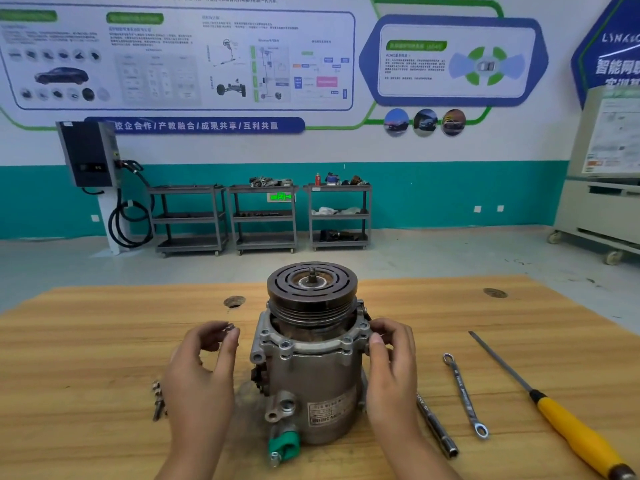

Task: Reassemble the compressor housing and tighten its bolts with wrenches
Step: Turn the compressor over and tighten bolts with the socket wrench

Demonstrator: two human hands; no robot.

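On the wooden tabletop (104, 341) the compressor (311, 375) stands upright at centre frame, pulley (311, 289) on top. Our right hand (391, 368) curls its fingers on its upper right rim, steadying it; our left hand (204, 368) pinches something just left of it. The wrench (465, 396) lies lower right. The pinched metal piece (229, 328) is probably a bolt: we should seat each straight, finger-tight, then tighten crosswise.

Centre: compressor (311, 358) stands upright on the table (104, 341), blocking the middle.
Left flank: left hand (199, 372), pinching a small metal part (229, 328), leaves a narrow gap.
Right flank: right hand (391, 358) grips the compressor flange; no passage.
Near left: loose bolts (157, 400).
Near right: socket wrench (436, 424), ring wrench (465, 396), screwdriver (554, 407); narrow lanes between.
Far left, far right: open wood.
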